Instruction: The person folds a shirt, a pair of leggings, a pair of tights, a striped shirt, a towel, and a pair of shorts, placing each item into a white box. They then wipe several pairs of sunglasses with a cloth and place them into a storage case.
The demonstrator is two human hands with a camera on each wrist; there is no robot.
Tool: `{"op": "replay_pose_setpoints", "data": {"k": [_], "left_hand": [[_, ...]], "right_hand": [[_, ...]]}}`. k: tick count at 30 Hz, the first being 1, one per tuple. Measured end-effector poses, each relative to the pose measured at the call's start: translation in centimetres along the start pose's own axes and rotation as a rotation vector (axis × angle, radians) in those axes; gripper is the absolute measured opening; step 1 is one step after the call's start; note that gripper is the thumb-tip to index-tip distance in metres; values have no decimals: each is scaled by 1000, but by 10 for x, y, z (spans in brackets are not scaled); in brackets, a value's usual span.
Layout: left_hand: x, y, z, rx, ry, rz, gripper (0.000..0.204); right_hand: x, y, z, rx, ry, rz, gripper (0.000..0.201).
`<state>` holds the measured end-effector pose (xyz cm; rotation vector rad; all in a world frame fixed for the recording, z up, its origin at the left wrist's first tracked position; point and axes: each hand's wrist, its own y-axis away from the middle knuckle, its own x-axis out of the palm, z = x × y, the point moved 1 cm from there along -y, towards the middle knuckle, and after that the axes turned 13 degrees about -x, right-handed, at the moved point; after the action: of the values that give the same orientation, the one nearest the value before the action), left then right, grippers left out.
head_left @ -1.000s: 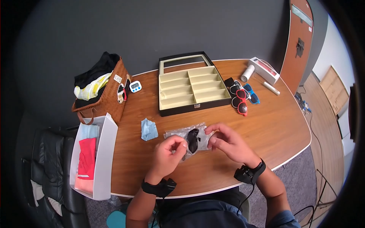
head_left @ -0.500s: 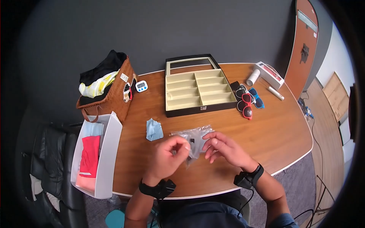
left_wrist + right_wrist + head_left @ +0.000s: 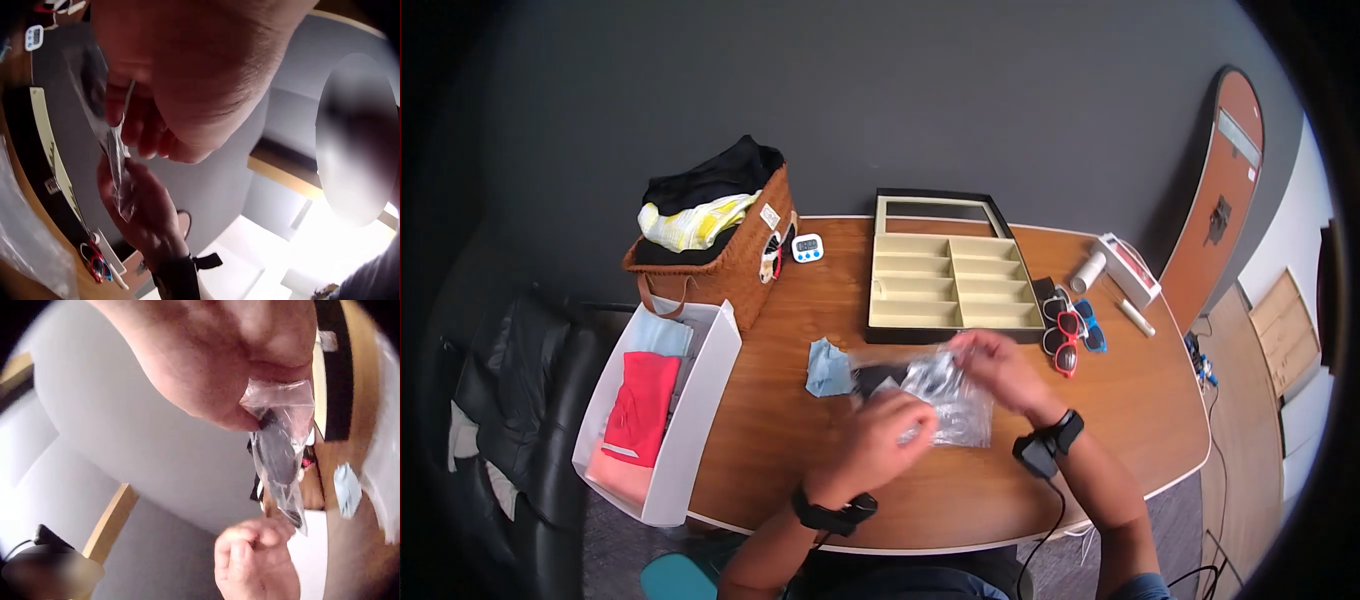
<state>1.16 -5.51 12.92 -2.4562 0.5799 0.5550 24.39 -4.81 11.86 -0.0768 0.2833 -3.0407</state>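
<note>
A small clear plastic bag [image 3: 303, 403] with black sunglasses [image 3: 278, 453] inside is stretched between the two hands above the table. My right hand [image 3: 1005, 375] grips one end of it, thumb against the film in the right wrist view. My left hand [image 3: 885, 440] pinches the bag's edge with curled fingers, closer to the body. In the head view the bag is blurred, and the sunglasses show only as a dark patch behind the left hand. Beneath lies a larger crinkled clear plastic wrapper [image 3: 970, 430] on the wooden table.
Behind the hands stands an open display case [image 3: 955, 335] with cream compartments. Red sunglasses [image 3: 1060, 345] and blue ones [image 3: 1090, 325] lie to its right. A light blue cloth [image 3: 828, 368] is at left, near a white box [image 3: 710, 410], a wicker basket [image 3: 750, 275] and a timer [image 3: 807, 248].
The view has tilted up and turned left. My right hand has moved up and the left hand toward it. The bag with the sunglasses has turned and is now spread between them.
</note>
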Motion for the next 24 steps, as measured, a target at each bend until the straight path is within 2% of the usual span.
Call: {"op": "replay_pose_setpoints", "data": {"k": [1, 3, 5, 7, 8, 9, 10, 12, 13, 16, 18, 19, 21, 22, 24], "left_hand": [[-10, -5, 20, -74, 87, -9, 9], [-31, -10, 56, -182, -74, -111, 13], [-44, -12, 94, -204, -175, -174, 16], [-46, -3, 128, -279, -410, -213, 19], [-45, 2, 141, -283, -406, -224, 19], [-43, 7, 152, -300, -451, -165, 21], [-41, 10, 163, -318, -494, -103, 23], [-42, 8, 174, -333, -419, -121, 22], [-42, 8, 177, -342, -350, -135, 22], [-43, 8, 175, -343, -376, -141, 21], [-46, 7, 167, -363, -380, -122, 20], [-47, 7, 165, -383, -386, -102, 20], [-47, 8, 167, -378, -382, -105, 20], [-47, 8, 168, -368, -380, -106, 20], [-47, 8, 166, -377, -383, -92, 20]], "right_hand": [[-10, -16, 2, -59, 69, -34, 17], [-32, -50, 1, -192, 253, -60, 15], [-44, -77, -7, -192, 275, -88, 14], [-54, -100, -27, -189, 360, -76, 14], [-59, -108, -44, -170, 386, -71, 13], [-58, -114, -52, -136, 384, -4, 12], [-61, -115, -58, -84, 546, 71, 13], [-51, -115, -52, 45, 562, 36, 12], [-49, -116, -49, 52, 569, 44, 12], [-49, -123, -42, 107, 708, 99, 20], [-55, -131, -38, -8, 1171, 254, 27], [-59, -135, -36, -9, 1171, 256, 27], [-63, -142, -31, 118, 943, 394, 37], [-64, -146, -29, 119, 944, 396, 37], [-61, -150, -24, 81, 1046, 525, 38]]}}
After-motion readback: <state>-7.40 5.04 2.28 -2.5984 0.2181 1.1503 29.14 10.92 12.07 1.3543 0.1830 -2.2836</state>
